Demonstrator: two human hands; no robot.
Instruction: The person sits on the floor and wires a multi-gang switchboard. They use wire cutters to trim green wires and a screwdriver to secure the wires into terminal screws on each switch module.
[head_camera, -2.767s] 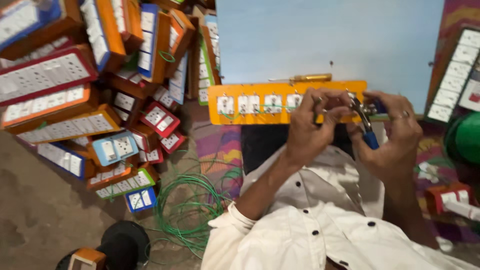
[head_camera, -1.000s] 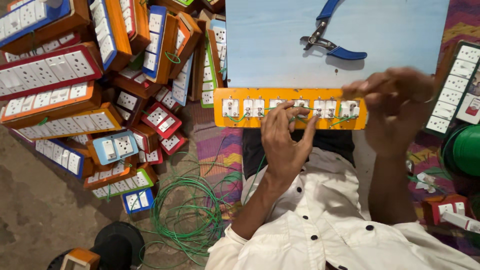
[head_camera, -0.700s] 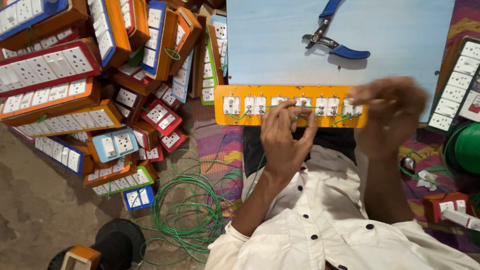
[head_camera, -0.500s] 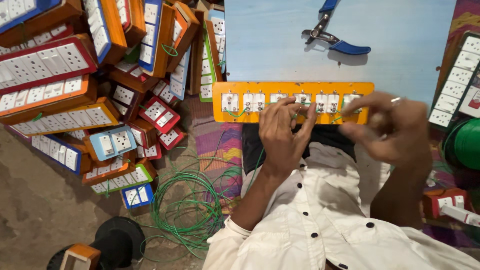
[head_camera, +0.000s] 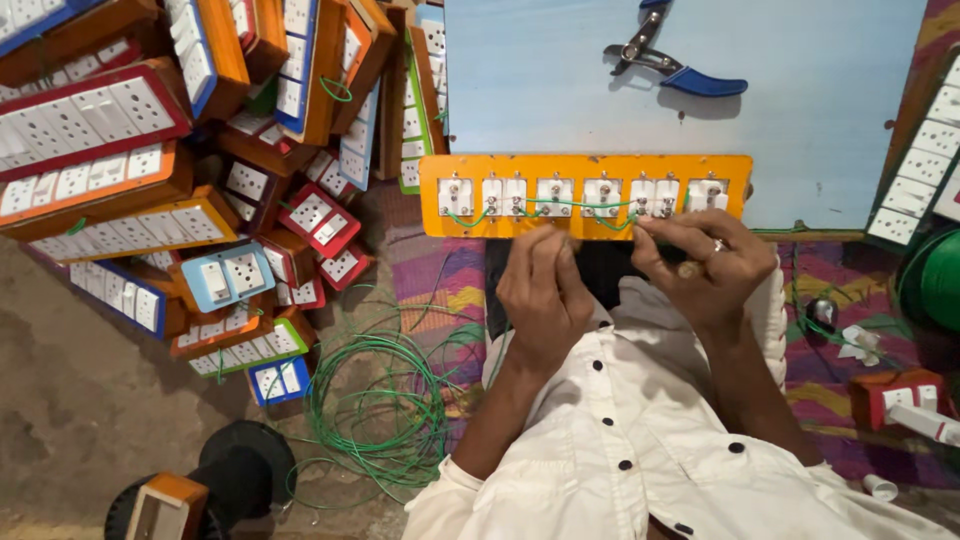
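Both hands work the orange switch panel (head_camera: 585, 196): left hand (head_camera: 543, 297) curled under its edge, right hand (head_camera: 703, 263) apparently pinching green wire (head_camera: 560, 204), which could slip from a terminal.

Looks like a small floor-level electrical workshop, the cottage-assembly kind. Heaps of finished switch boards (head_camera: 130, 190) in orange, red and blue frames piled up on the left, loose coils of green wire (head_camera: 375, 410) on a bare dirt floor (head_camera: 80, 400), a pale blue worktop (head_camera: 560, 100) with blue-handled pliers (head_camera: 672, 68) on it, and a striped woven mat (head_camera: 440, 290) underneath. Definitely hand-wiring territory, not a factory line.
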